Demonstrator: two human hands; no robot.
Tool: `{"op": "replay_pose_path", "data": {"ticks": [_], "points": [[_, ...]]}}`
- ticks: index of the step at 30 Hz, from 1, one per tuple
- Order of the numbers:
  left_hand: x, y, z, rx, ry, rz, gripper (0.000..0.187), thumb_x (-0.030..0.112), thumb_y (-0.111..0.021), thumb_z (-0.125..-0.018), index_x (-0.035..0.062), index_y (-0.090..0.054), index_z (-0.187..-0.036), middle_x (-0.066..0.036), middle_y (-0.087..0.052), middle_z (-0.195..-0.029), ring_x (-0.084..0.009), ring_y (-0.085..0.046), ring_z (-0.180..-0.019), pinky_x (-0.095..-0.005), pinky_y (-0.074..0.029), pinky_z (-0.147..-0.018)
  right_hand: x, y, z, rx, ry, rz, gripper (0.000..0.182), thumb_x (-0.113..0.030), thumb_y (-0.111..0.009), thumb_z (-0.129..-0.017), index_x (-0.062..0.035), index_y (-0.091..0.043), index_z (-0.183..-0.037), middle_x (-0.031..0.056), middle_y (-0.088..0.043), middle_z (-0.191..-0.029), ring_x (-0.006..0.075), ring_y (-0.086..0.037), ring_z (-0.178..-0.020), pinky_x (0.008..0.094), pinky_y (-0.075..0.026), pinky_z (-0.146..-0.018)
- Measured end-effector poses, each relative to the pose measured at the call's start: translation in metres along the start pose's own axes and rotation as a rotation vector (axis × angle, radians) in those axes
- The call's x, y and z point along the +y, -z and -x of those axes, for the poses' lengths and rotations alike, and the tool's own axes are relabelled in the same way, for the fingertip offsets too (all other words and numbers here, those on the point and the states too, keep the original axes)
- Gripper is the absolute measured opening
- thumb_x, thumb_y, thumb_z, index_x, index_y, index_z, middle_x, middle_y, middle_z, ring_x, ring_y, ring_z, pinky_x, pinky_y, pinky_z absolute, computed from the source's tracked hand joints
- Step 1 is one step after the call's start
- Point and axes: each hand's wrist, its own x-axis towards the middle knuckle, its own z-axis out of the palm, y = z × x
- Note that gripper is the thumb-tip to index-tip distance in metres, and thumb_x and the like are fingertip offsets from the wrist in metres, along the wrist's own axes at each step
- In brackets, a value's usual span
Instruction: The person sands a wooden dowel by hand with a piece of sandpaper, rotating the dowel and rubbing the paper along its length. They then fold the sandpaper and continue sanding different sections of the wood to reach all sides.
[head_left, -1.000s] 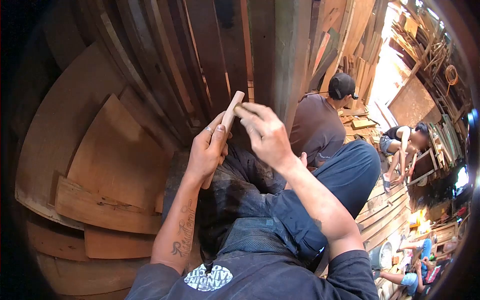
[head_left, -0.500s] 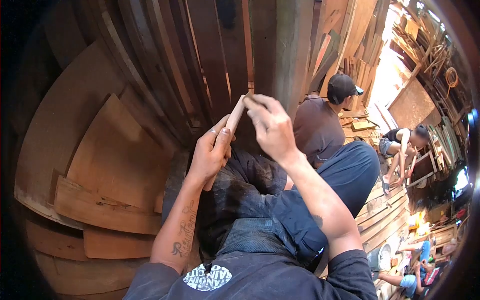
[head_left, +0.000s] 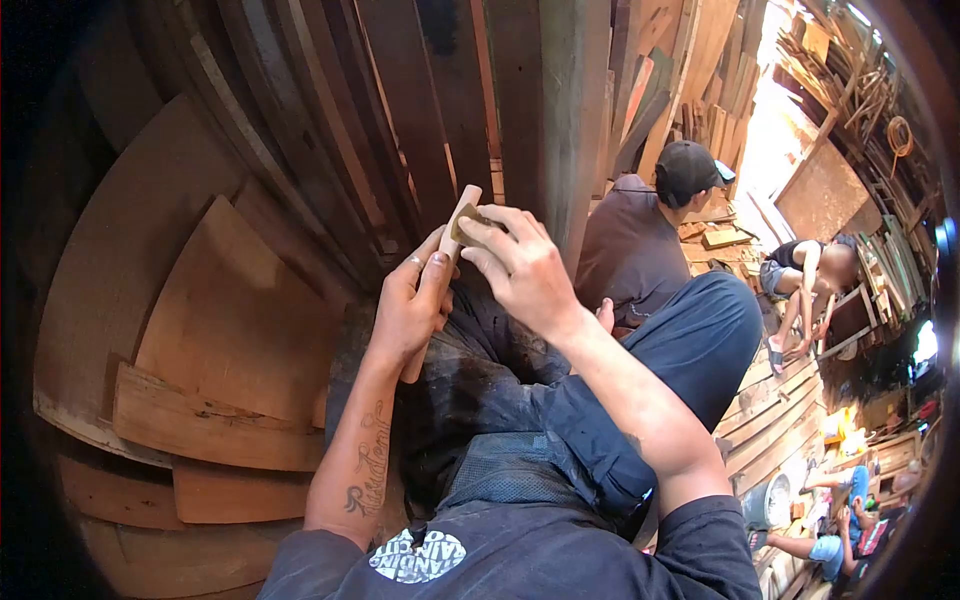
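Observation:
My left hand [head_left: 412,300] is wrapped around a slim, pale wooden piece [head_left: 468,198], with the thumb along its near face. The wood slants over my lap; its far end shows above my fingers and its lower end below my palm. In my right hand [head_left: 525,262] is a small brownish piece of sandpaper [head_left: 464,222], pinched under bent fingers. It presses on the wood's upper part, just above my left thumb. Part of the sandpaper is hidden by my fingertips.
Curved wooden boards [head_left: 215,435] lean at the left, and upright planks [head_left: 450,110] stand ahead. A person in a black cap [head_left: 685,175] sits close by on the right. Farther right are another person [head_left: 800,280], a bucket [head_left: 770,503] and a wood pile [head_left: 820,60].
My right hand has slid down along the wood with the sandpaper, from the far end toward my left hand. The wood's far end is now exposed. My left hand has barely moved.

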Motion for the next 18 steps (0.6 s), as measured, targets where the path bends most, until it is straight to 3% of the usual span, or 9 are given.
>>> {"op": "replay_pose_path", "data": {"ticks": [2,3,7,11,13,18], "points": [[0.002,-0.001,0.003,-0.015,0.017,-0.033,0.050,0.030,-0.053,-0.121,0.0067,-0.057,-0.165,-0.002,-0.066,-0.100,-0.0055,-0.057,-0.069,-0.0231,-0.049,-0.056,0.017,0.001,-0.009,0.051,0.005,-0.005,0.036,-0.014,-0.082,-0.096,-0.0071,-0.078,-0.131,0.0137,-0.074,-0.132,0.0363,-0.070,-0.122,0.0489,-0.056,-0.104],[0.003,-0.002,0.003,-0.025,0.021,-0.049,0.050,0.030,-0.053,-0.121,0.0070,-0.057,-0.165,-0.002,-0.066,-0.100,-0.0053,-0.057,-0.069,-0.0228,-0.049,-0.056,0.021,0.004,-0.012,0.080,-0.038,0.031,0.037,-0.009,-0.086,-0.093,-0.0047,-0.079,-0.129,0.0186,-0.075,-0.132,0.0398,-0.073,-0.120,0.0463,-0.060,-0.102],[0.002,-0.001,0.002,-0.042,0.009,-0.034,0.049,0.029,-0.053,-0.121,0.0072,-0.057,-0.165,-0.002,-0.066,-0.100,-0.0052,-0.057,-0.070,-0.0226,-0.047,-0.054,0.015,0.007,-0.009,0.098,-0.116,-0.019,0.037,-0.009,-0.086,-0.094,-0.0057,-0.079,-0.129,0.0174,-0.074,-0.130,0.0380,-0.074,-0.119,0.0455,-0.061,-0.102],[0.002,0.002,0.002,-0.014,0.012,-0.002,0.050,0.029,-0.054,-0.120,0.0061,-0.057,-0.165,-0.003,-0.066,-0.100,-0.0056,-0.057,-0.068,-0.0230,-0.047,-0.053,0.006,0.008,-0.007,-0.042,-0.017,0.002,0.038,-0.012,-0.082,-0.095,-0.0092,-0.076,-0.133,0.0141,-0.072,-0.138,0.0374,-0.071,-0.123,0.0475,-0.054,-0.109],[0.003,0.001,0.003,-0.016,0.016,0.016,0.050,0.029,-0.054,-0.120,0.0059,-0.057,-0.165,-0.003,-0.067,-0.100,-0.0055,-0.057,-0.067,-0.0228,-0.046,-0.053,0.019,0.008,-0.019,0.025,-0.032,-0.046,0.041,-0.011,-0.081,-0.095,-0.0101,-0.074,-0.135,0.0141,-0.073,-0.140,0.0370,-0.071,-0.125,0.0482,-0.053,-0.110],[0.001,-0.001,0.002,-0.043,0.005,-0.030,0.050,0.029,-0.055,-0.120,0.0054,-0.057,-0.164,-0.004,-0.067,-0.099,-0.0056,-0.057,-0.067,-0.0230,-0.047,-0.053,0.017,0.013,-0.018,0.056,-0.141,-0.105,0.041,-0.011,-0.080,-0.099,-0.0052,-0.071,-0.139,0.0189,-0.071,-0.141,0.0415,-0.071,-0.128,0.0462,-0.058,-0.110]]}}
